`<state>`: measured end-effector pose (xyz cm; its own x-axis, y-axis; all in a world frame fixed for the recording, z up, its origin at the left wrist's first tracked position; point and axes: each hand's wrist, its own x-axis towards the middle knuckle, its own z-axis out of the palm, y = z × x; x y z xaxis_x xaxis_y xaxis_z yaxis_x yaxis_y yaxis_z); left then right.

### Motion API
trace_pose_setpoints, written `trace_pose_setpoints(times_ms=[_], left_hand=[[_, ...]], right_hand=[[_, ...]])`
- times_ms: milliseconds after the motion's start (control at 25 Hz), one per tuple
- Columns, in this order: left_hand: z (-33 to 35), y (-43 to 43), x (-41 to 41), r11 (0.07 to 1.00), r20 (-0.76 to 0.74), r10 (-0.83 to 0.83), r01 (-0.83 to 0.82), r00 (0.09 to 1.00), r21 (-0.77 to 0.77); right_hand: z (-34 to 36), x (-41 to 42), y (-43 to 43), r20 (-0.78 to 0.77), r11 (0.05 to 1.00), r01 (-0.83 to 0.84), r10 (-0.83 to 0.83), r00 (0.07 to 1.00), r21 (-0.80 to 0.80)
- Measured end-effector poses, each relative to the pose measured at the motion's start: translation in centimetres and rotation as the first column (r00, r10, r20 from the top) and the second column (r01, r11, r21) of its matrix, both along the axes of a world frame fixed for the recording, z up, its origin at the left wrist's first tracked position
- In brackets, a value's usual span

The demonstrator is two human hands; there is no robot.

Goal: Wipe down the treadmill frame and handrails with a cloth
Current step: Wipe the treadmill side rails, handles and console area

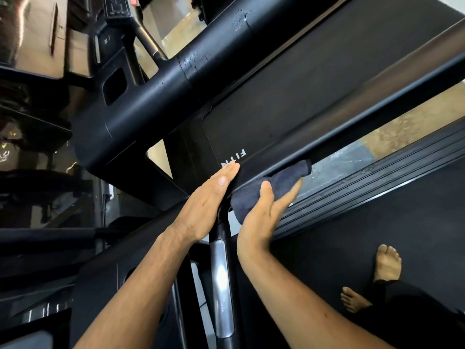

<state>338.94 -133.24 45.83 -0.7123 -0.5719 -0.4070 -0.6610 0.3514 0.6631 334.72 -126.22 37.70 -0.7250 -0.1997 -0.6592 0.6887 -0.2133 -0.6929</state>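
The dark cloth sits just off centre toward four o'clock, draped over the lower end of the slanted black handrail; the rail runs away from it toward two o'clock. My right hand presses the cloth against the rail from the five o'clock side; the fingers are straight and flat on the fabric, the thumb lies up along it, nothing is curled round it. My left hand lies at eight o'clock of the cloth, on the other side of the rail; its fingers are straight and held together, flat against the rail's edge, the tips reaching the white lettering on the black side panel.

Below both hands, toward six o'clock, a chrome grip runs down a black post; toward eleven o'clock a thick black tube crosses the view. At four o'clock lie a ribbed side rail and the dark belt; my two bare feet stand on the belt at five o'clock. Tan floor shows between handrail and ribbed rail.
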Motion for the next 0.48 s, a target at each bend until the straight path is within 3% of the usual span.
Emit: trace_pose_setpoints(times_ms=[80, 160, 240, 360, 480], left_hand=[[0.1, 0.4, -0.1, 1.000, -0.002, 0.009, -0.009, 1.000, -0.002], [0.2, 0.8, -0.2, 0.999, -0.006, 0.000, -0.001, 1.000, -0.040], [0.2, 0.9, -0.3, 0.996, -0.002, -0.021, 0.021, 1.000, -0.087], [0.0, 1.2, -0.7, 0.992, -0.015, -0.039, 0.037, 0.999, -0.117], [-0.1, 1.4, -1.9, 0.991, -0.023, -0.071, 0.068, 0.997, -0.119]], right_hand=[[-1.1, -0.3, -0.4, 0.189, 0.997, -0.073, 0.065, 0.980, 0.037], [-2.2, -0.8, 0.0, 0.502, 0.982, -0.112, 0.174, 0.847, -0.151], [-2.2, -1.5, 1.1, 0.643, 0.941, -0.033, 0.256, 0.722, -0.337], [-1.8, -1.4, 1.9, 0.608, 0.925, -0.001, 0.250, 0.753, -0.379], [-2.2, -1.9, 2.1, 0.562, 0.964, 0.102, 0.055, 0.825, -0.244]])
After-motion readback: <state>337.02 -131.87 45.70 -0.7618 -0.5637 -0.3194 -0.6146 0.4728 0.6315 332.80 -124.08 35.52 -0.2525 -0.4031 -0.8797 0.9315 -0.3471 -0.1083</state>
